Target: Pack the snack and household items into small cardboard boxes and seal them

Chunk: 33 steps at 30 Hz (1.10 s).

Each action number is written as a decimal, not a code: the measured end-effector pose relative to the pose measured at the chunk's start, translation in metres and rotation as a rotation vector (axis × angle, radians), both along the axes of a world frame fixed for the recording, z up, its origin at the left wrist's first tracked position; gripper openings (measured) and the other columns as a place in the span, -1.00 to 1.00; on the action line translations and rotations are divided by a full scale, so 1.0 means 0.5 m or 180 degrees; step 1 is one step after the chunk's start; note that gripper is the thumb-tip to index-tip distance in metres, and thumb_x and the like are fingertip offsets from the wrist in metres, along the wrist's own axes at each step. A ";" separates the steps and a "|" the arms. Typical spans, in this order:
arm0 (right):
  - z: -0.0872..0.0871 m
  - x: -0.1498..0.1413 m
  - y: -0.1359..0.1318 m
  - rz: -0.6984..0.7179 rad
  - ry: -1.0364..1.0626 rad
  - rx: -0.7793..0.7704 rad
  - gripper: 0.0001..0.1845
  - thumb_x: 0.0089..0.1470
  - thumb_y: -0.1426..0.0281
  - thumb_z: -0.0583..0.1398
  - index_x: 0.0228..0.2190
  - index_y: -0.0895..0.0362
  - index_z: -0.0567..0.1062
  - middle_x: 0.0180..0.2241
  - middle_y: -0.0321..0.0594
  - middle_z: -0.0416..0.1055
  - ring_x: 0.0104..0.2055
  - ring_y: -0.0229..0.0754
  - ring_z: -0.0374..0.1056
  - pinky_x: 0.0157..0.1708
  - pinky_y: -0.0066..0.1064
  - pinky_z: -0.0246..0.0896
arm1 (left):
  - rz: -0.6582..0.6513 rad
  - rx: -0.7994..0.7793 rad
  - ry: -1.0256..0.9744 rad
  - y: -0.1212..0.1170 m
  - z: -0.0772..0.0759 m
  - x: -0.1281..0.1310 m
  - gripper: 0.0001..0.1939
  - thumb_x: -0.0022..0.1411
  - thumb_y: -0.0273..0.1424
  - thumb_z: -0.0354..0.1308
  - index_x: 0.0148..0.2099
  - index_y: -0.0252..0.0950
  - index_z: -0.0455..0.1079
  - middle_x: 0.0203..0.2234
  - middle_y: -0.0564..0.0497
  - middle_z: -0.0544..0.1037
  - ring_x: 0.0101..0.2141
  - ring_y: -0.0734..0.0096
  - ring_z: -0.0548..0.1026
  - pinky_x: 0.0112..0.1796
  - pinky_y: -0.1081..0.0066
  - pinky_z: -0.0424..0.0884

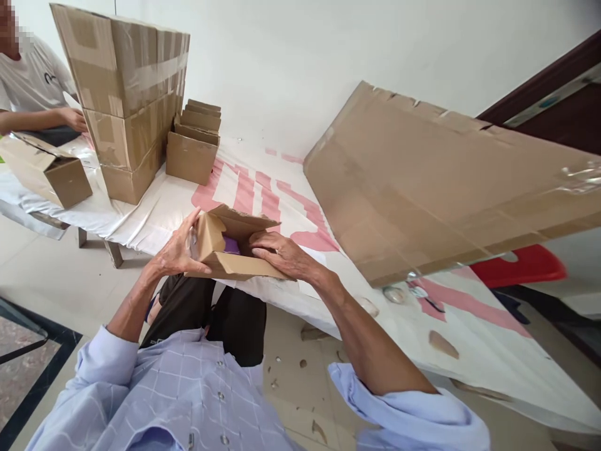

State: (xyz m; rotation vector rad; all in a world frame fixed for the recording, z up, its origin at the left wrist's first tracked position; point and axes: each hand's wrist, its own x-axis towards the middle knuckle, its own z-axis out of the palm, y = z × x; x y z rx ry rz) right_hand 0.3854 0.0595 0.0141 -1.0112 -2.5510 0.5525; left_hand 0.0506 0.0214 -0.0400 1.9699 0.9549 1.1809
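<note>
**Box (248,268) may slip at the edge**

Your left hand (181,250) grasps the box's end at the table's (154,210) near edge; a slack hold could drop it. Your right hand's (284,255) fingers bend inside, grasp unclear; pressing hard might crush the purple item (231,245). Beyond, a bump could topple the stack (141,81).

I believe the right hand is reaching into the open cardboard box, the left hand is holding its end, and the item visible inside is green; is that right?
Not quite: the head view shows that the item inside the open cardboard box is purple. The right hand does reach in, and the left hand holds the end.
</note>
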 end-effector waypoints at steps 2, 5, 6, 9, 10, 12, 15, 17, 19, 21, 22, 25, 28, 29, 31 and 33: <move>-0.010 0.021 0.001 -0.0110 0.0134 -0.0090 -0.62 0.42 0.15 0.16 -0.18 0.00 0.75 0.03 -0.06 0.69 0.14 0.11 0.58 0.22 0.00 0.49 | -0.0055 -0.0015 0.0007 0.000 -0.008 0.009 0.61 -0.14 0.14 0.66 0.70 -0.19 -0.20 0.58 -0.43 0.10 0.54 -0.51 0.11 0.49 -0.33 0.06; -0.026 0.044 0.002 -0.0316 0.0311 -0.0162 -0.64 0.38 0.10 0.20 -0.17 -0.01 0.75 0.03 -0.06 0.71 0.15 0.14 0.59 0.24 0.03 0.49 | -0.0017 -0.0131 0.0100 0.002 -0.033 0.009 0.61 -0.16 0.13 0.66 0.69 -0.19 -0.18 0.58 -0.44 0.07 0.54 -0.57 0.08 0.48 -0.40 0.01; -0.033 0.051 0.002 -0.0379 0.0367 -0.0186 -0.63 0.37 0.08 0.21 -0.17 -0.01 0.76 0.03 -0.06 0.71 0.16 0.15 0.59 0.25 0.05 0.48 | 0.0007 -0.0204 0.0131 0.002 -0.042 0.008 0.61 -0.18 0.12 0.67 0.69 -0.19 -0.16 0.58 -0.45 0.07 0.54 -0.58 0.08 0.47 -0.42 0.02; -0.049 0.067 0.005 -0.0586 0.0534 -0.0242 -0.61 0.33 0.03 0.24 -0.21 0.00 0.76 0.01 -0.06 0.72 0.17 0.16 0.59 0.26 0.07 0.47 | 0.0087 -0.0367 0.0110 0.000 -0.062 0.011 0.52 -0.16 0.03 0.67 0.67 -0.16 -0.08 0.53 -0.40 0.15 0.49 -0.52 0.18 0.42 -0.42 0.17; -0.049 0.070 0.006 -0.0666 0.0610 -0.0226 -0.62 0.32 0.03 0.25 -0.23 0.00 0.76 -0.01 -0.07 0.73 0.14 0.15 0.61 0.23 0.06 0.49 | 0.0104 -0.0358 0.0072 -0.002 -0.065 0.014 0.48 -0.15 -0.01 0.66 0.66 -0.16 -0.06 0.50 -0.38 0.19 0.46 -0.48 0.22 0.39 -0.39 0.24; -0.036 0.070 0.002 -0.0842 0.0835 -0.0044 -0.64 0.30 0.05 0.26 -0.26 0.01 0.75 -0.09 -0.08 0.74 0.04 0.10 0.64 0.12 0.00 0.56 | 0.0118 -0.0252 0.0022 -0.006 -0.065 0.023 0.41 -0.13 -0.09 0.65 0.64 -0.15 -0.01 0.43 -0.33 0.26 0.41 -0.40 0.29 0.35 -0.34 0.32; 0.025 0.048 -0.023 -0.1009 0.1197 0.0668 -0.71 0.34 0.15 0.26 -0.26 0.02 0.72 -0.18 -0.11 0.71 -0.08 0.04 0.63 -0.02 -0.08 0.58 | 0.0085 -0.0047 0.0077 -0.012 -0.048 0.037 0.36 -0.15 -0.14 0.64 0.61 -0.15 0.05 0.39 -0.31 0.27 0.38 -0.37 0.30 0.35 -0.32 0.34; 0.081 0.015 -0.051 -0.0893 0.1202 0.1187 -0.78 0.35 0.22 0.28 -0.23 0.01 0.72 -0.15 -0.12 0.69 -0.06 0.04 0.60 0.02 -0.06 0.55 | 0.0084 0.0045 0.0175 -0.016 -0.030 0.045 0.34 -0.15 -0.15 0.64 0.60 -0.15 0.07 0.39 -0.30 0.26 0.38 -0.37 0.29 0.35 -0.32 0.32; 0.133 -0.027 -0.077 -0.0542 0.0956 0.1441 -0.82 0.37 0.26 0.29 -0.19 0.00 0.72 -0.10 -0.10 0.67 0.00 0.07 0.57 0.13 0.01 0.49 | 0.0102 0.0130 0.0276 -0.022 -0.008 0.053 0.33 -0.14 -0.16 0.63 0.59 -0.16 0.07 0.39 -0.30 0.26 0.38 -0.37 0.27 0.37 -0.31 0.31; 0.170 -0.070 -0.092 -0.0111 0.0507 0.1445 -0.81 0.41 0.30 0.26 -0.16 0.01 0.72 -0.06 -0.08 0.66 0.06 0.09 0.54 0.19 0.04 0.43 | 0.0099 0.0194 0.0352 -0.030 0.013 0.062 0.32 -0.12 -0.17 0.63 0.59 -0.17 0.07 0.39 -0.30 0.26 0.39 -0.36 0.27 0.38 -0.30 0.29; 0.181 -0.088 -0.094 0.0083 0.0239 0.1418 -0.80 0.42 0.33 0.25 -0.14 0.02 0.72 -0.05 -0.08 0.65 0.08 0.09 0.52 0.20 0.03 0.41 | 0.0093 0.0207 0.0377 -0.034 0.022 0.066 0.32 -0.12 -0.17 0.62 0.60 -0.18 0.07 0.38 -0.30 0.26 0.38 -0.36 0.27 0.39 -0.29 0.29; 0.194 -0.122 -0.085 0.0443 -0.0565 0.1435 -0.82 0.38 0.40 0.27 -0.12 0.05 0.72 -0.04 -0.06 0.64 0.10 0.12 0.46 0.15 -0.02 0.36 | 0.0129 0.0169 0.0436 -0.044 0.039 0.077 0.32 -0.12 -0.19 0.62 0.60 -0.17 0.07 0.36 -0.30 0.28 0.36 -0.37 0.30 0.38 -0.30 0.29; 0.196 -0.130 -0.072 0.0483 -0.1146 0.1569 -0.85 0.36 0.43 0.29 -0.17 0.09 0.72 -0.11 -0.04 0.61 0.05 0.10 0.41 0.06 -0.10 0.29 | 0.0179 0.0146 0.0502 -0.046 0.044 0.084 0.33 -0.13 -0.24 0.62 0.61 -0.15 0.06 0.37 -0.28 0.27 0.37 -0.38 0.27 0.39 -0.31 0.28; 0.198 -0.130 -0.069 0.0477 -0.1268 0.1605 -0.85 0.37 0.44 0.29 -0.19 0.10 0.72 -0.13 -0.04 0.60 0.02 0.08 0.39 0.03 -0.13 0.27 | 0.0180 0.0147 0.0518 -0.046 0.045 0.085 0.33 -0.13 -0.25 0.61 0.61 -0.15 0.06 0.38 -0.28 0.27 0.38 -0.39 0.25 0.40 -0.30 0.26; 0.202 -0.129 -0.067 0.0487 -0.1428 0.1651 -0.82 0.39 0.44 0.27 -0.21 0.10 0.71 -0.16 -0.06 0.58 -0.02 0.05 0.37 -0.03 -0.16 0.23 | 0.0169 0.0145 0.0541 -0.045 0.045 0.087 0.32 -0.13 -0.26 0.61 0.61 -0.16 0.06 0.39 -0.27 0.25 0.40 -0.38 0.23 0.42 -0.30 0.24; 0.206 -0.131 -0.067 0.0503 -0.1529 0.1676 -0.79 0.41 0.44 0.26 -0.25 0.10 0.71 -0.19 -0.07 0.58 -0.04 0.03 0.36 -0.06 -0.18 0.20 | 0.0156 0.0132 0.0550 -0.044 0.046 0.089 0.32 -0.12 -0.26 0.61 0.61 -0.16 0.05 0.40 -0.27 0.24 0.40 -0.38 0.23 0.42 -0.29 0.25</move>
